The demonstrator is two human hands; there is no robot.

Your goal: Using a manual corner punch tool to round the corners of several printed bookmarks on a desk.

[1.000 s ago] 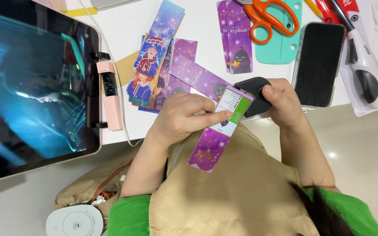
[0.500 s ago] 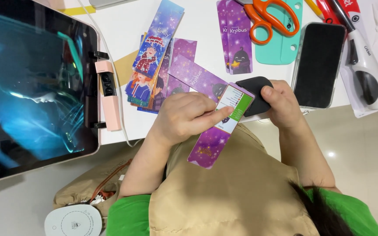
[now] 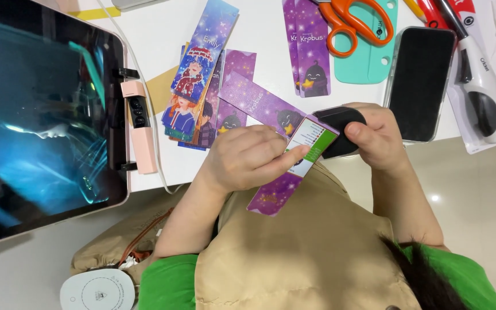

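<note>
The long purple paper bookmark point(image 3: 291, 172) runs diagonally, its white-and-green end pointing up and right into the black rounded corner punch point(image 3: 340, 129), its starry purple end hanging toward the person's beige apron point(image 3: 294, 258). The left hand point(image 3: 245, 158) has its grip clamped on the bookmark's middle, forefinger stretched along it. The right hand point(image 3: 380, 140) wraps the punch, thumb pressed on top, just past the white counter point(image 3: 162, 34) edge.
</note>
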